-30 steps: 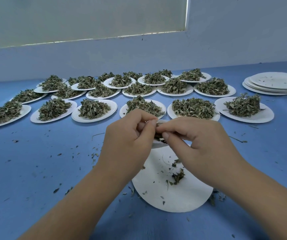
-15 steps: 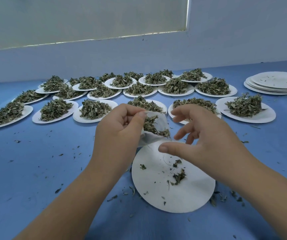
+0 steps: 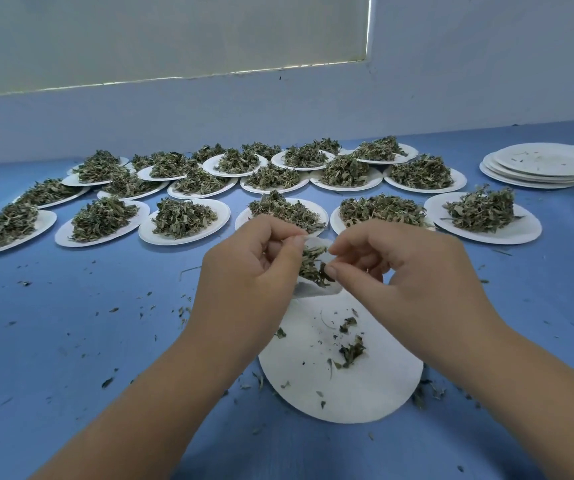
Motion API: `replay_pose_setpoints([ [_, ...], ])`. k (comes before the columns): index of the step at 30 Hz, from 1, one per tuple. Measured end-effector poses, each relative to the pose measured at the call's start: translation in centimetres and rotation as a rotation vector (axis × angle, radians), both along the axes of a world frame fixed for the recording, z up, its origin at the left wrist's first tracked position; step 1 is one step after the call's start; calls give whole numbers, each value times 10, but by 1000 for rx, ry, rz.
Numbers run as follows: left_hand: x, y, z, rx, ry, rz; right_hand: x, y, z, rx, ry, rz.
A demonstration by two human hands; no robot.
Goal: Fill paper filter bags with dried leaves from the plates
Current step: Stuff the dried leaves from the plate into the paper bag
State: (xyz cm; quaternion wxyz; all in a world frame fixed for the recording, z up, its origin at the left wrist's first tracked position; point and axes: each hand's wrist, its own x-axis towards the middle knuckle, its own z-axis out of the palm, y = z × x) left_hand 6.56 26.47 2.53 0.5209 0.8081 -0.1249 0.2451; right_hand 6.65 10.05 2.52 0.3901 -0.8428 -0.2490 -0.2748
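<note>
A paper filter bag [image 3: 315, 292] is held open just above the far rim of the nearest plate [image 3: 365, 396], which lies at the middle of the desk [image 3: 71, 323] toward its near edge. The bag's edge is pinched between the thumb and curled fingers of the left hand [image 3: 254, 271]. The dried leaves [image 3: 313, 263] heaped at its mouth are met by the thumb and forefinger of the right hand [image 3: 407, 268], which appear closed on them; whether the paper is caught as well cannot be told.

This bag is judged to be nearly filled. Only a few scraps [image 3: 349, 351] are left on the nearest plate, so that portion is taken as almost used up.

Much is left. Toward the far edge, many heaped plates [image 3: 183, 216] are set out in rows, untouched. At the far right corner a stack of emptied plates [image 3: 538, 164] is seen, so some portions are judged done. No finished bags are in view. Leaf crumbs [image 3: 107, 382] are scattered over the desk.
</note>
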Motion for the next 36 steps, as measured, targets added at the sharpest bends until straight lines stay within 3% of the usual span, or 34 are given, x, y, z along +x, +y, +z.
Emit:
replay_pose_setpoints([
  [5,-3,-3,-2,72,-33,-13,3,9,-6,-143,-78,-37],
  [11,-2,1,1,35,-24,3,1,3,-3,-150,-174,20],
  [18,-1,3,6,-130,22,-53,-1,-1,0,-284,-148,71],
  [27,0,3,0,-7,17,-112,1,12,-5,-541,-64,103],
  [30,3,6,0,-13,11,-78,1,9,-3,-441,-36,179],
  [36,9,18,6,-138,-2,-13,2,-14,11,-6,108,183],
])
